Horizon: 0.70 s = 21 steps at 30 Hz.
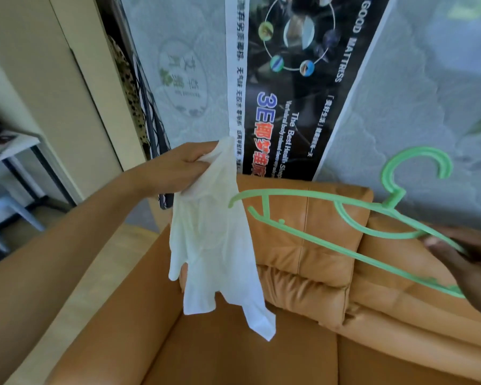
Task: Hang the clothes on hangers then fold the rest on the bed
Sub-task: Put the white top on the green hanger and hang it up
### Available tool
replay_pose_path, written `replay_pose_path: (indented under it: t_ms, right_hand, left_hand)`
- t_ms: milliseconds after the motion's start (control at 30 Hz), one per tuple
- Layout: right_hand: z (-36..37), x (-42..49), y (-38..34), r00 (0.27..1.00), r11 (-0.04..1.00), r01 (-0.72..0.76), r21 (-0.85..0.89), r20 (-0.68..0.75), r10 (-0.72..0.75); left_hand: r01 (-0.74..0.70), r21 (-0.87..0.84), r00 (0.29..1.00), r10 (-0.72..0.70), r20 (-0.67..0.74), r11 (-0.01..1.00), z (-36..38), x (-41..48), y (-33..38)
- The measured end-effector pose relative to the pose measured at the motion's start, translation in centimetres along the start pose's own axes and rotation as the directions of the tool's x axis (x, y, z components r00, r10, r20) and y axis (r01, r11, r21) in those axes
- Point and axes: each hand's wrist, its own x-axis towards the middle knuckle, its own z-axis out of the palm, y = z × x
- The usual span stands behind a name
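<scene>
Left hand (178, 165) is clenched round the bunched top of the white garment (217, 245), which hangs limp in the air over the sofa (289, 273). Right hand (467, 262) grips one end of the green hanger (395, 200), hook upward, long axis running from that hand leftward. The free tip sits just beside the cloth below the left fingers. Judgement: the garment's opening is bunched shut, so it needs spreading before that tip can enter.

Left hand (175, 169) and right hand (467, 257) above a tan leather sofa (317, 245).
Left hand grips a hanging white garment (217, 245); right hand holds a green plastic hanger (331, 218), hook uppermost, beside a wrapped mattress (428, 93).
</scene>
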Motion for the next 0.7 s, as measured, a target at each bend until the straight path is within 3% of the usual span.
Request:
replay_pose_path:
  t_ms: [133, 200, 300, 367, 467, 567, 633, 700]
  right_hand:
    - [1.1, 0.4, -4.1, 0.993, 0.993, 0.114, -0.011, 0.039, -0.113]
    - [2.6, 0.3, -5.7, 0.978, 0.966, 0.207, -0.155, 0.044, -0.203]
    - [6.3, 0.1, -6.9, 0.971, 0.94, 0.233, -0.251, 0.008, -0.238]
    - [8.8, 0.0, -7.3, 0.976, 0.964, 0.207, -0.166, -0.029, -0.215]
    - [11.1, 0.1, -7.2, 0.983, 0.982, 0.166, 0.095, -0.092, -0.157]
    - [11.8, -0.2, -7.3, 0.987, 0.969, 0.142, 0.203, -0.11, -0.121]
    - [11.6, -0.4, -7.8, 0.986, 0.956, 0.144, 0.256, -0.117, -0.117]
    - [11.0, -0.2, -8.3, 0.986, 0.941, 0.137, 0.309, -0.134, -0.1]
  left_hand:
    - [-0.059, -0.025, 0.998, 0.058, -0.026, 0.998, -0.4, 0.7, 2.5]
    - [-0.098, -0.016, 0.995, 0.097, -0.024, 0.995, -0.1, 1.1, 3.9]
    - [-0.162, 0.091, 0.987, 0.16, 0.023, 0.983, 0.5, 1.8, 5.6]
    - [-0.218, 0.167, 0.975, 0.208, 0.078, 0.961, 1.2, 1.7, 6.7]
    - [-0.293, 0.407, 0.956, 0.271, 0.111, 0.865, 2.3, 1.4, 7.2]
    - [-0.272, 0.632, 0.953, 0.294, 0.073, 0.725, 2.9, 0.9, 7.5]
    - [-0.315, 0.701, 0.913, 0.407, 0.039, 0.639, 3.0, 0.6, 7.7]
    - [-0.317, 0.72, 0.878, 0.478, -0.023, 0.617, 2.9, 0.7, 8.0]
